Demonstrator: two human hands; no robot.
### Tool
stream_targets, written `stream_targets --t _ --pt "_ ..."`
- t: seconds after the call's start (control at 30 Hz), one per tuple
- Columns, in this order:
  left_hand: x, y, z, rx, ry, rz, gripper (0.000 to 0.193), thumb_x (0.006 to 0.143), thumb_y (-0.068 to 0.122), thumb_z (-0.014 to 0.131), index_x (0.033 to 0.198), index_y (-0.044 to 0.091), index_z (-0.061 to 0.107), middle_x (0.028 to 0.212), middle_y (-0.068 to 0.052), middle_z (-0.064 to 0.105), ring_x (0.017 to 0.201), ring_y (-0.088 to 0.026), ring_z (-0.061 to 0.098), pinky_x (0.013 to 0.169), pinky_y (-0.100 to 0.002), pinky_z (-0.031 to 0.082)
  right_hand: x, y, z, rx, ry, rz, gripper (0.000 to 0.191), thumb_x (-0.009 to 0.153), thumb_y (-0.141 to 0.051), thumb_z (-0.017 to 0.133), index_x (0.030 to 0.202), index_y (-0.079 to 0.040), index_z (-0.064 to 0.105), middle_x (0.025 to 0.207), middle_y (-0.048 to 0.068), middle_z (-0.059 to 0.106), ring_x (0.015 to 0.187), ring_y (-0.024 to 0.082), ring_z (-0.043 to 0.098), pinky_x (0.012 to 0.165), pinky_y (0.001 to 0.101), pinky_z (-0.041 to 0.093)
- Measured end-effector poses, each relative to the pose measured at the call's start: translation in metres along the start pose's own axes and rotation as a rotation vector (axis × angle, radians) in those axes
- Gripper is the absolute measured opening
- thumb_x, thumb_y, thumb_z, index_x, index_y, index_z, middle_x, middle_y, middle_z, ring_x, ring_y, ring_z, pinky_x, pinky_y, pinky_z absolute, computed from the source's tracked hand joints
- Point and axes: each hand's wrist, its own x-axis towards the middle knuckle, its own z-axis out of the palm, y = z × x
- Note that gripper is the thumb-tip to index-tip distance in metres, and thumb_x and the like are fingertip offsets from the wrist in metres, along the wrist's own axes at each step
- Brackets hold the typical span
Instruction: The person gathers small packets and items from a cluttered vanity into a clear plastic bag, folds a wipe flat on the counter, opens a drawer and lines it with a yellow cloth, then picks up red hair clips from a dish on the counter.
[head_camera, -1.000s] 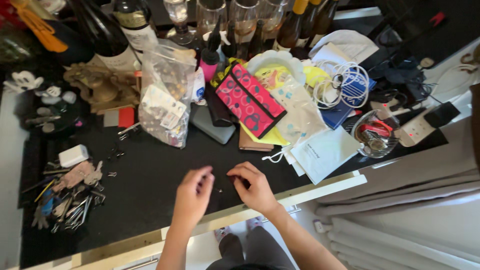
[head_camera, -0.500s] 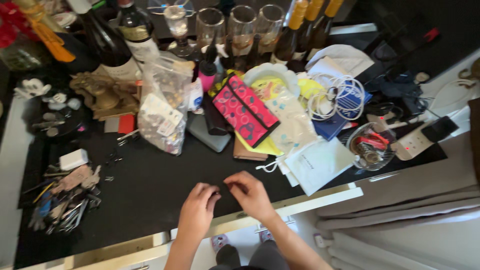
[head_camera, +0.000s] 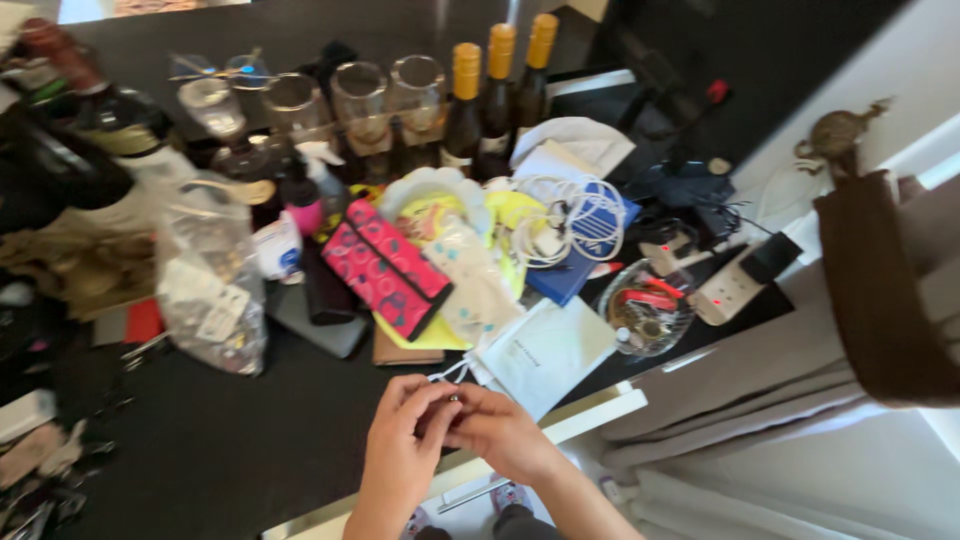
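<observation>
My left hand and my right hand meet over the front edge of the black tabletop. Their fingertips touch each other. Between them they pinch a small metal piece; it is too small to make out its kind. Just beyond the fingers lies a white flat pouch with a thin white cord. A pink patterned pouch lies farther back on a yellow sheet.
A clear plastic bag of small items stands at the left. Three gold-capped bottles and several glasses line the back. A white coiled cable, a glass bowl and a white power strip crowd the right. A brown bag hangs beyond.
My hands have drawn together from slightly apart on the tabletop, and their fingertips have closed on the small piece. The view has swung to the right.
</observation>
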Motion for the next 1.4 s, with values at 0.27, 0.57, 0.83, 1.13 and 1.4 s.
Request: stream_targets --t 0.27,0.57,0.83,1.13,1.4 --pt "0.014 0.022 0.063 0.090 -0.044 0.140 0.024 0.090 0.013 0.072 0.113 0.007 0.072 0.112 -0.008 0.067 0.096 -0.022 0.069 0.078 -0.030 0.054 -0.046 -0.094 -0.080 -0.430 0.160 -0.140 0.040 0.093 0.007 0.050 0.131 0.001 0.062 0.119 0.011 0.071 0.112 0.019 0.067 0.105 0.0360 0.052" --pt "0.023 0.016 0.097 0.049 -0.066 0.077 0.023 0.092 0.009 0.067 0.114 0.007 0.072 0.112 -0.006 0.069 0.096 -0.019 0.069 0.080 -0.029 0.054 -0.088 -0.208 -0.143 -1.398 0.645 -0.326 0.033 0.093 0.005 0.050 0.117 -0.004 0.069 0.101 0.012 0.075 0.095 0.024 0.073 0.087 0.0328 0.056" --pt "0.016 0.018 0.097 0.041 -0.001 0.051 0.022 0.093 0.011 0.067 0.113 0.007 0.072 0.112 -0.005 0.070 0.095 -0.018 0.069 0.082 -0.028 0.053 -0.085 -0.234 -0.131 -1.695 0.366 -0.318 0.026 0.090 -0.007 0.062 0.115 -0.005 0.068 0.125 0.012 0.067 0.119 0.031 0.061 0.099 0.0389 0.050" --pt "0.000 0.024 0.064 0.061 0.059 -0.009 0.022 0.091 0.011 0.068 0.112 0.007 0.074 0.109 -0.005 0.069 0.090 -0.016 0.068 0.081 -0.028 0.053 -0.040 -0.229 -0.057 -1.569 0.094 -0.425 0.036 0.088 -0.011 0.072 0.123 -0.007 0.067 0.133 0.015 0.061 0.122 0.033 0.061 0.101 0.0388 0.049" --pt "-0.020 0.002 0.027 0.073 0.141 -0.017 0.021 0.091 0.010 0.068 0.111 0.007 0.074 0.109 -0.004 0.069 0.089 -0.014 0.069 0.080 -0.027 0.054 0.023 -0.183 -0.021 -1.449 0.069 -0.333 0.036 0.089 -0.011 0.076 0.125 -0.015 0.071 0.138 0.020 0.054 0.115 0.031 0.065 0.093 0.0340 0.052"
